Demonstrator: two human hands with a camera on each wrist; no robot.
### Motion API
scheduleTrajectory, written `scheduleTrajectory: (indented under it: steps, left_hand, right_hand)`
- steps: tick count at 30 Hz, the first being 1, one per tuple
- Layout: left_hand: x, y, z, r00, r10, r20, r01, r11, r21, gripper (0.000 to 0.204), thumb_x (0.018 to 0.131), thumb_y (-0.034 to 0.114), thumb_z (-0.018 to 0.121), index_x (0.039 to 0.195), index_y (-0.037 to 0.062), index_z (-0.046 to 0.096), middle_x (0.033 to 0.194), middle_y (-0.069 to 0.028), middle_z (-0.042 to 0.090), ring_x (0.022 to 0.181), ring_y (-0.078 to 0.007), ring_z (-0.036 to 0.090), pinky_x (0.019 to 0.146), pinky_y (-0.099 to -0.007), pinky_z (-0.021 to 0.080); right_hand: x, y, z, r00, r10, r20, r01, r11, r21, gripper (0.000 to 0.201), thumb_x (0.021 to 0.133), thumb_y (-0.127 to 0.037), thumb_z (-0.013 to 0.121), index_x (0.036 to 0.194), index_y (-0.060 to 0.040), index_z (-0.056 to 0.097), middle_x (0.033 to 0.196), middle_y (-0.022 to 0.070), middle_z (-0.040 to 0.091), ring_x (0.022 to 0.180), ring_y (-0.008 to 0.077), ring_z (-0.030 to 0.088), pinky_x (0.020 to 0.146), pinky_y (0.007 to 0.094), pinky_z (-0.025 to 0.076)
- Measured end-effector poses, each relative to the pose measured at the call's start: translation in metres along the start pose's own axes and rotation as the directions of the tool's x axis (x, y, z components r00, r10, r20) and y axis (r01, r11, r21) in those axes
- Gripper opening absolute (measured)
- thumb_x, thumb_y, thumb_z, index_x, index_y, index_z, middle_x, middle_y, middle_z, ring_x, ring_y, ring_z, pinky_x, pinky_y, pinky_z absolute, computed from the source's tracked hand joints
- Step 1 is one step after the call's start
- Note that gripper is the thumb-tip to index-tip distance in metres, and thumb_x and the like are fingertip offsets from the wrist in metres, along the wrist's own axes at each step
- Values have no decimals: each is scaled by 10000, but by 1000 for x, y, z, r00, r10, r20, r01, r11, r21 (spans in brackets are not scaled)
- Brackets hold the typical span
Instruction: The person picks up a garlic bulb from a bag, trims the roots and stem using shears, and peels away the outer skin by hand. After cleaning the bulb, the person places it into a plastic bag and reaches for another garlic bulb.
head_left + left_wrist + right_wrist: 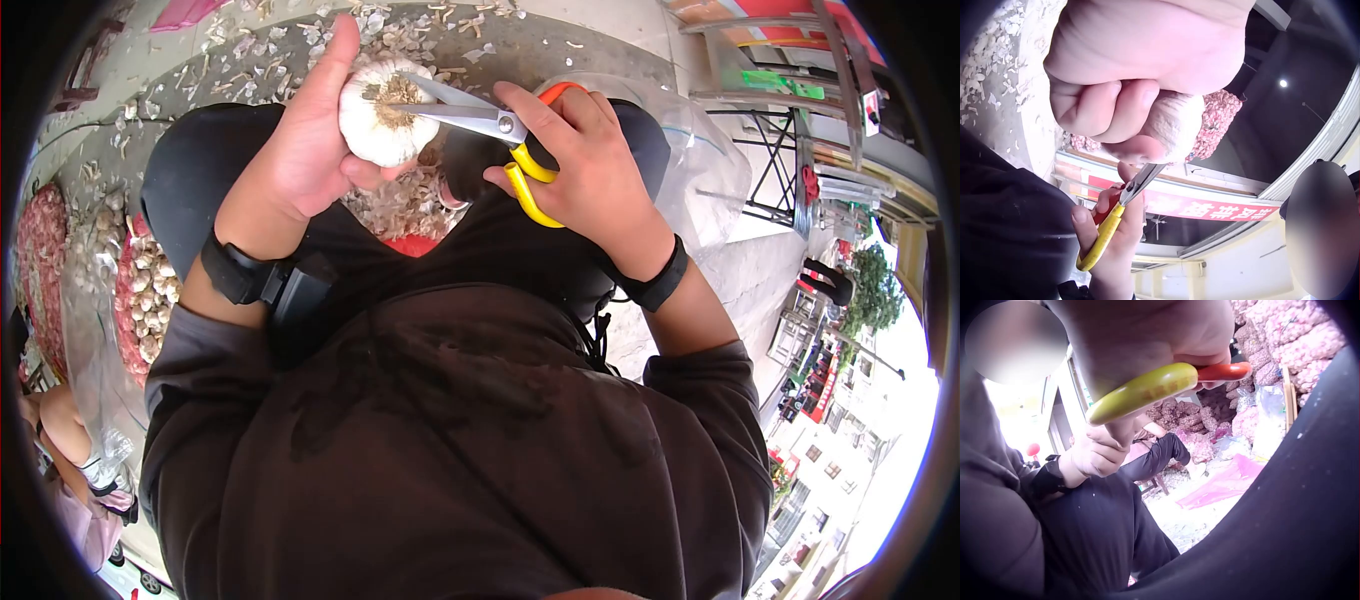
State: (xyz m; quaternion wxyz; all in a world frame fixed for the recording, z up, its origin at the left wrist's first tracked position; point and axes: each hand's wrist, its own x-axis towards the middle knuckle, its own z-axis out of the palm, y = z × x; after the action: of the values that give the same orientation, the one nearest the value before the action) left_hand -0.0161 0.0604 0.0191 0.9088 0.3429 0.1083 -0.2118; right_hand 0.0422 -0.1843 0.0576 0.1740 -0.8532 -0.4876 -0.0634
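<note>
At the far left I see red mesh sacks [40, 270] filled with garlic bulbs, lying on the ground. Just right of them sits a clear plastic bag [100, 330]; its contents I cannot tell apart from the sacks behind it. Loose garlic skins [250, 60] litter the ground on the far side of my knees, and a pile of peelings [400, 205] lies between my legs, over something red that I cannot identify.

My left hand [300, 150] is raised over my left knee. Its fingers [1094, 109] are curled around a white garlic bulb [380, 115], thumb on the near side, root end turned toward the head camera. The bulb is in the air, centre of the scene, between both hands.

The scissors [480, 120] come in from the right. The steel blades stand slightly apart, with their tips resting on the root end of the bulb. My right hand [590, 170] grips the handles: fingers clamped through the yellow loop [1147, 390] and the orange loop [1225, 370].

Beyond my right knee a clear plastic bag [710, 170] stands open; what is in it I cannot tell. At the far right stands a metal rack [780, 150], well apart from the hands.
</note>
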Motion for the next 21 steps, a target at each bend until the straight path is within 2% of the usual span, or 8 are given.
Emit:
scheduleTrajectory:
  steps: [3, 6, 8, 11, 14, 15, 17, 21]
  left_hand:
    - [3, -2, -6, 998, 48, -46, -41, 989, 142, 812, 916, 749, 271, 1069, 35, 626, 667, -71, 611, 458, -110, 492, 348, -200, 282]
    - [6, -4, -4, 981, 125, -152, -101, 983, 155, 812, 935, 725, 262, 1057, 7, 622, 697, -69, 610, 501, -92, 505, 363, -197, 288]
    - [9, -6, -7, 973, 176, -150, -143, 968, 205, 796, 949, 706, 249, 1083, 12, 615, 712, -66, 608, 518, -87, 490, 389, -198, 295]
    - [12, -8, -9, 963, 249, -106, -221, 950, 221, 763, 973, 673, 227, 1140, 26, 595, 735, -69, 608, 543, -89, 470, 447, -216, 324]
    - [13, -8, -7, 942, 332, -37, -312, 914, 258, 711, 1001, 622, 204, 1194, 39, 561, 783, -74, 612, 577, -106, 465, 518, -246, 366]
    - [13, -7, -5, 931, 365, -12, -348, 896, 278, 691, 1011, 603, 197, 1211, 43, 549, 803, -74, 613, 589, -113, 465, 543, -257, 380]
    - [11, -7, 0, 902, 426, -67, -381, 860, 338, 647, 1026, 562, 198, 1233, 46, 531, 878, -70, 614, 635, -128, 487, 580, -272, 404]
    - [10, -8, 9, 865, 493, -92, -431, 824, 369, 570, 1044, 501, 213, 1268, 66, 505, 1012, -56, 603, 720, -142, 520, 640, -278, 432]
  right_hand:
    - [2, 2, -2, 999, -10, 44, 9, 1000, 22, 661, 655, -207, 847, 1254, -111, 583, 873, 97, 570, 789, 280, 561, 744, 368, 480]
    - [4, 3, 1, 999, -2, 51, 0, 999, 38, 589, 694, -190, 832, 1226, -102, 594, 832, 96, 595, 742, 269, 579, 703, 352, 489]
    - [2, 3, 10, 999, 11, 34, -12, 999, 33, 535, 719, -180, 822, 1198, -90, 603, 793, 91, 603, 701, 256, 587, 666, 341, 494]
    - [4, -1, 18, 995, 95, -1, -95, 992, 79, 509, 717, -189, 833, 1158, -67, 610, 742, 73, 580, 635, 226, 555, 608, 324, 482]
    - [-1, -17, 20, 946, 307, 107, -324, 923, 210, 516, 722, -196, 822, 1161, -53, 591, 695, 84, 552, 585, 210, 538, 549, 351, 457]
    - [0, -19, 22, 953, 296, 62, -302, 924, 234, 527, 715, -199, 829, 1162, -53, 590, 700, 80, 552, 586, 202, 533, 548, 344, 452]
    - [-1, -23, 26, 958, 286, -27, -267, 922, 281, 550, 702, -205, 844, 1165, -53, 588, 711, 70, 554, 587, 185, 525, 547, 331, 441]
    - [-1, -22, 15, 975, 218, -51, -198, 946, 255, 605, 691, -245, 846, 1205, -63, 584, 826, 97, 581, 741, 263, 553, 704, 381, 460]
